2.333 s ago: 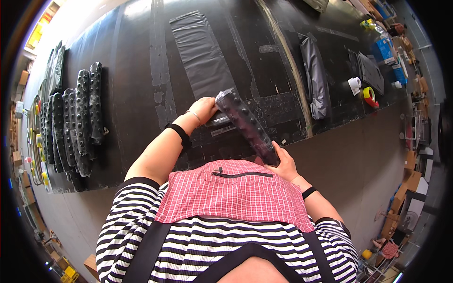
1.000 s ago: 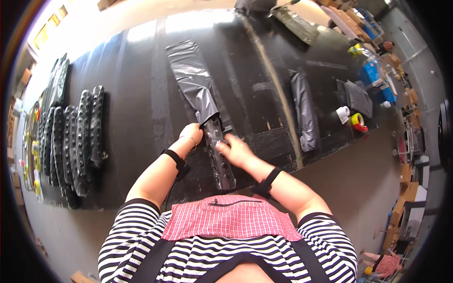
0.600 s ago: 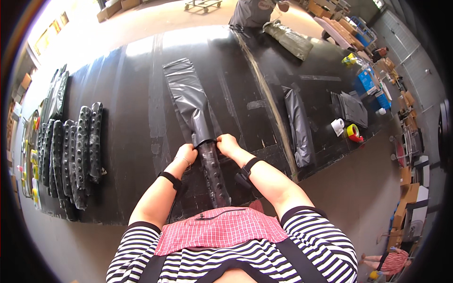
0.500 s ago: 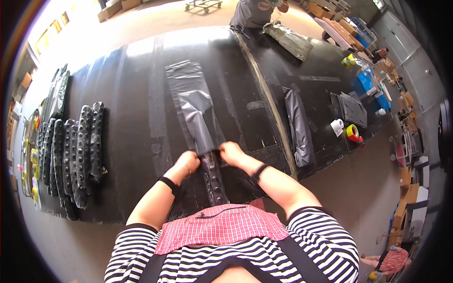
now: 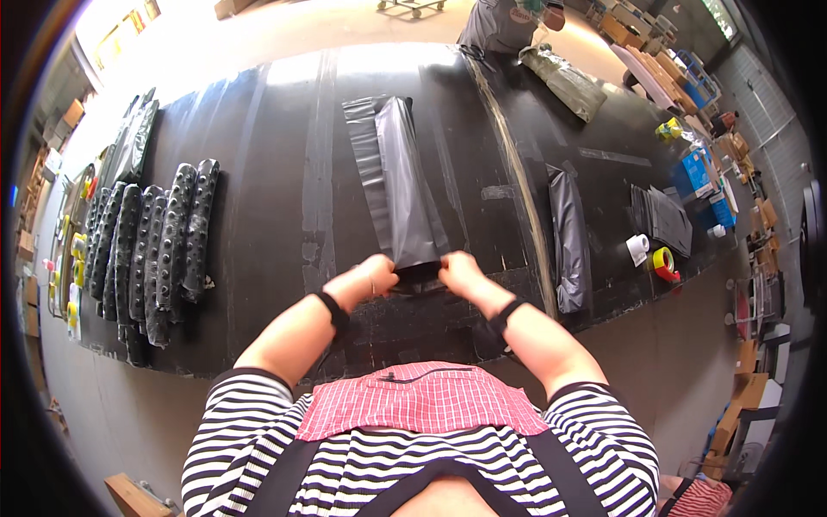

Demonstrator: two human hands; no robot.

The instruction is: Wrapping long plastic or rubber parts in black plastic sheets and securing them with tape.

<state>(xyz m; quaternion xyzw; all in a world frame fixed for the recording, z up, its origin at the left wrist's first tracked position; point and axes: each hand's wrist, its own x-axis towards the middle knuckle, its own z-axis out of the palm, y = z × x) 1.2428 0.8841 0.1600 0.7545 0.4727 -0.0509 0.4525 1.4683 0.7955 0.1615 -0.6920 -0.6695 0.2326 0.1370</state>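
Observation:
A long grey plastic mailing bag [image 5: 405, 189] lies on the black table in front of me, its mouth toward my body. The bag bulges along its length, and a dark end shows inside the mouth. My left hand [image 5: 379, 274] is closed on the left edge of the mouth. On the right edge, my right hand [image 5: 458, 271] pinches the bag in the same way. To the left lies a row of black bubble-wrapped rolls [image 5: 177, 233]. A filled grey bag [image 5: 568, 241] rests to the right.
The black table [image 5: 276, 215] has tape strips across it. At its right are grey flat bags [image 5: 666, 220], a white roll [image 5: 637, 248], yellow-red tape [image 5: 663, 263] and a blue box [image 5: 699, 172]. Another person [image 5: 504, 30] stands at the far side near a wrapped package [image 5: 564, 82].
The bubble-wrapped roll that stuck out of the bag toward me has gone inside it. The bag now bulges further up. The view has shifted slightly.

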